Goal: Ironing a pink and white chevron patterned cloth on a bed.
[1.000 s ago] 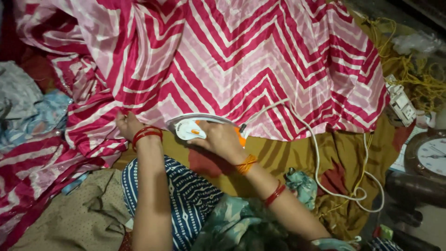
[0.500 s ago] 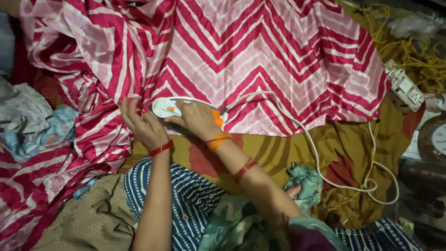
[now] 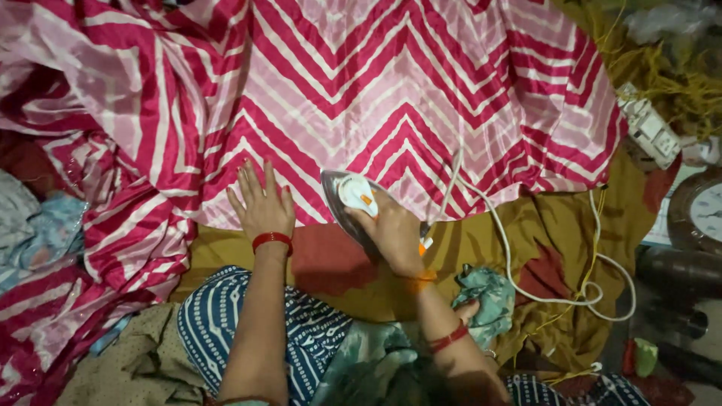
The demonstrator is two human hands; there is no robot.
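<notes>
- I see a white electric iron with orange buttons and a shiny metal soleplate just right of the middle of the view, tipped up on one side so the soleplate faces left.
- My right hand is wrapped tightly around the iron's handle, holding it; an orange thread and a red bangle sit on that forearm.
- The iron's nose rests on the lower edge of a large glossy pink cloth with red and white zigzag stripes, which spreads across the upper part of the view.
- My left hand lies flat on that striped cloth just left of the iron, palm down, fingers spread and holding nothing; a red bangle circles the wrist.
- A white power cord runs from the back of the iron, loops down to the right and coils near the right edge.
- Under the striped cloth lies a mustard-yellow sheet with red leaf shapes, covering the surface I work on.
- Below it, nearest me, is a blue garment with white patterned stripes.
- A small crumpled teal cloth sits beside my right forearm.
- At the far right edge I see part of a round brown-rimmed wall clock and, above it, a white power strip.
</notes>
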